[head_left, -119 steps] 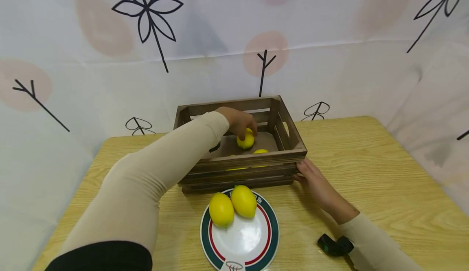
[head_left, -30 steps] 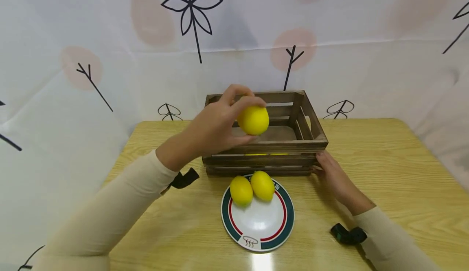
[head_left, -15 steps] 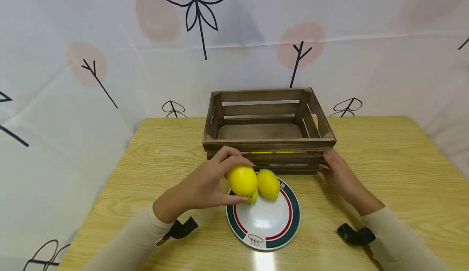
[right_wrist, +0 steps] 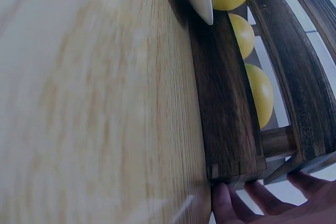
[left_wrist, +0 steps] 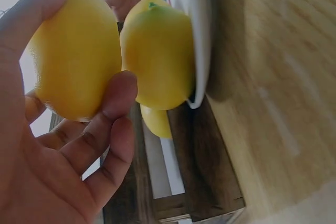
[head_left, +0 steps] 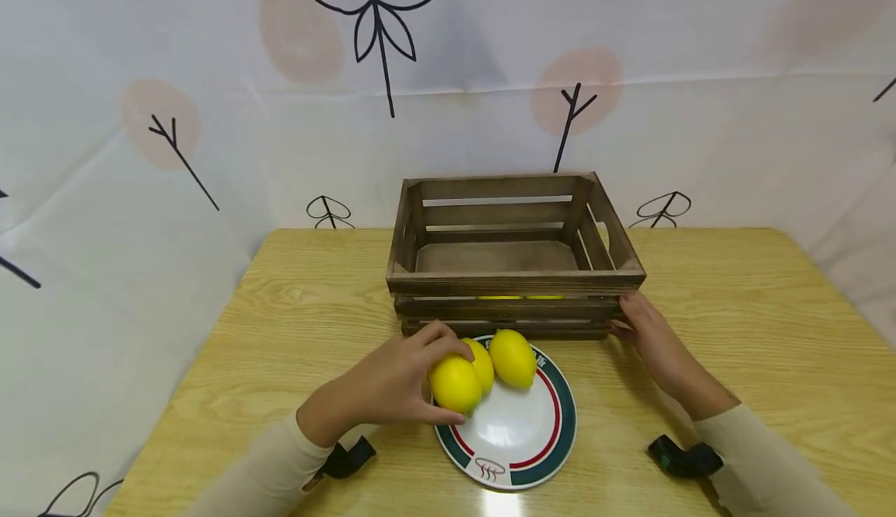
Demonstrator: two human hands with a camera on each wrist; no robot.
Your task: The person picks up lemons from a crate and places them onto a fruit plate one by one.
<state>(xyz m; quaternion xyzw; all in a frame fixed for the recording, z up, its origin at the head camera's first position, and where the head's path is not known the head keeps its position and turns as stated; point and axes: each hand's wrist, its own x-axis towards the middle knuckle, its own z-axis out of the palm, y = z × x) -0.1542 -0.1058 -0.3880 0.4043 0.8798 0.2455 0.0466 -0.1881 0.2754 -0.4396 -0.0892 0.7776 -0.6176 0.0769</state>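
Observation:
My left hand [head_left: 395,381] grips a yellow lemon [head_left: 455,384] over the left rim of a white plate [head_left: 518,439] with green and red rings. In the left wrist view the thumb and fingers wrap that lemon [left_wrist: 77,56], a little apart from a second lemon [left_wrist: 160,59] on the plate. Two lemons rest on the plate's far side: one partly hidden behind the held one, the other lemon [head_left: 514,358] right of it. My right hand [head_left: 661,350] touches the near right corner of a brown slatted wooden crate [head_left: 514,280], its fingertips against the end in the right wrist view.
Inside the crate, more lemons [right_wrist: 260,95] show through the front slats. The crate stands behind the plate on a wood-grain table [head_left: 315,284]. A pale cloth [head_left: 462,50] with flower drawings hangs at the back. Black wrist straps [head_left: 686,459] sit at both sleeves.
My left hand has taken a lemon out of the crate, carried it towards me and lowered it to the plate's left side. The right hand has stayed at the crate's corner.

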